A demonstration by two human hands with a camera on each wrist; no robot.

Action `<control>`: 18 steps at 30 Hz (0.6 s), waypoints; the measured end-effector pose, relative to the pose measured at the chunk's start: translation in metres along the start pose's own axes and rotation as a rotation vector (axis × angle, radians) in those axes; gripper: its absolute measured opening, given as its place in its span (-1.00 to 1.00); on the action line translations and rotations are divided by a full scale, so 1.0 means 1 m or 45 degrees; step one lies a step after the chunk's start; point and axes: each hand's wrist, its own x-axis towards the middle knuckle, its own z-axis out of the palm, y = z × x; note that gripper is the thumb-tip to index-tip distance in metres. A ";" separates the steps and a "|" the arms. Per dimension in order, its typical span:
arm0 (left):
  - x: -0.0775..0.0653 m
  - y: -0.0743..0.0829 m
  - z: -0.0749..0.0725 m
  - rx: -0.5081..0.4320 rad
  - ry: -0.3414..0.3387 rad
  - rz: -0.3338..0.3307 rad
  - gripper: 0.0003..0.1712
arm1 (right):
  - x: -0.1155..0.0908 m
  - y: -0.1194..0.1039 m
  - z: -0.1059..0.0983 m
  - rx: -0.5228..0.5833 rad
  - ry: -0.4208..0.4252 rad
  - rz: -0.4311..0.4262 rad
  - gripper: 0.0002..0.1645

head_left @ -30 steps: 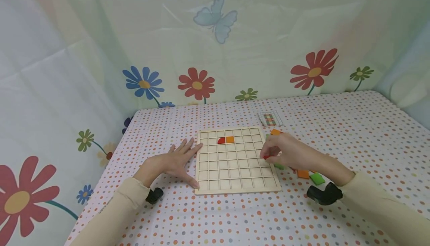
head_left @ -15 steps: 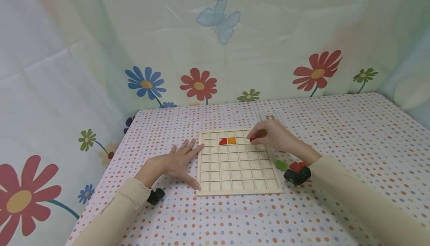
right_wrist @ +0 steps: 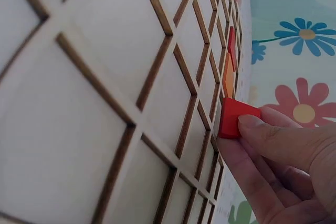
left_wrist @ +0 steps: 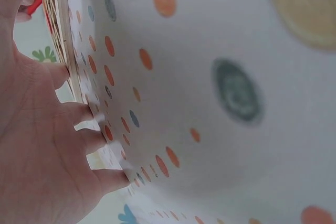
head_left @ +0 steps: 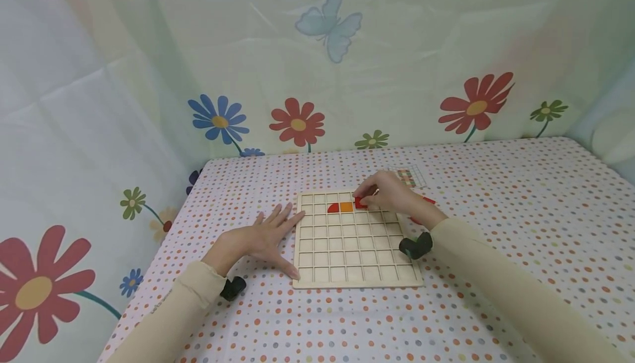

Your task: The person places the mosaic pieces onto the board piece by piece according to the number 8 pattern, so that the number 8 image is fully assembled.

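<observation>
My right hand [head_left: 389, 193] pinches a red tile [right_wrist: 237, 120] between thumb and fingers. It holds the tile at a cell in an upper row of the wooden grid board [head_left: 353, 244], just right of an orange square tile [head_left: 346, 207]. Left of the orange one lies a red tile with a rounded corner [head_left: 333, 207], set in its own cell. My left hand [head_left: 268, 242] is spread flat on the cloth, thumb and index fingertip at the board's left edge. In the left wrist view its fingers [left_wrist: 113, 180] are straight.
A small pattern card [head_left: 408, 177] lies behind the board on the right. More red tiles [head_left: 428, 200] show partly past the right forearm, which hides others. A dotted cloth [head_left: 278, 319] covers the table, and a flowered curtain [head_left: 248, 49] hangs behind it.
My right hand has carried the red tile from the board's right edge, up and left, to the cell beside the orange tile. The left hand has stayed in place.
</observation>
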 end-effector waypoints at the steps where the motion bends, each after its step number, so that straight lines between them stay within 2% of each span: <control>1: 0.000 0.000 0.000 -0.001 0.000 0.000 0.56 | 0.001 0.000 0.001 0.007 -0.012 -0.004 -0.83; 7: 0.000 0.001 -0.001 0.007 -0.001 -0.010 0.57 | 0.003 -0.001 0.002 0.034 -0.044 -0.043 -0.82; 18: -0.001 0.001 0.000 -0.003 -0.002 -0.010 0.56 | 0.004 -0.008 0.002 -0.060 -0.068 -0.021 -0.83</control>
